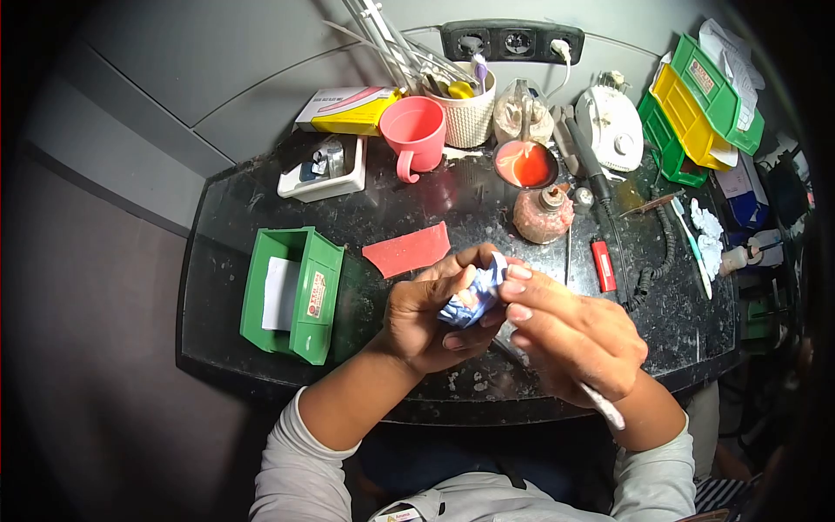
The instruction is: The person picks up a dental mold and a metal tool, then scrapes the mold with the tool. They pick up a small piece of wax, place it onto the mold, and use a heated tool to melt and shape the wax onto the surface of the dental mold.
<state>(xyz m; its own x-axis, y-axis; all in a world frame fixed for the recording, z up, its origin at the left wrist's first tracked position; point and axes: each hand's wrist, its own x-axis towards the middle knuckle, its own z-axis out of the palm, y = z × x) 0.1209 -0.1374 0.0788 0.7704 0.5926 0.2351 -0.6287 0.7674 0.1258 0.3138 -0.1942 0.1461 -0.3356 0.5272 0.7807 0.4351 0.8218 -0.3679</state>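
Note:
Close to the bench's front edge, my left hand [426, 317] is closed around a small blue-and-white piece [470, 298] that looks like a dental cast. A pinkish patch shows on its upper face. My right hand [578, 335] comes in from the other side, thumb and fingertips at the piece's right edge. A thin tool with a whitish handle [604, 407] lies in my right palm, its end sticking out below near the wrist. The fingers hide the tool's working end. Just beyond my left hand, a pink wax sheet [409, 249] lies flat.
A green bin [326, 300] stands at left. Behind are a pink mug [412, 130], a white tray [344, 183] and a pan of red wax [526, 163]. To the right are a spirit burner [543, 219], a red lighter [603, 266], a toothbrush [692, 248] and a corded handpiece [588, 161].

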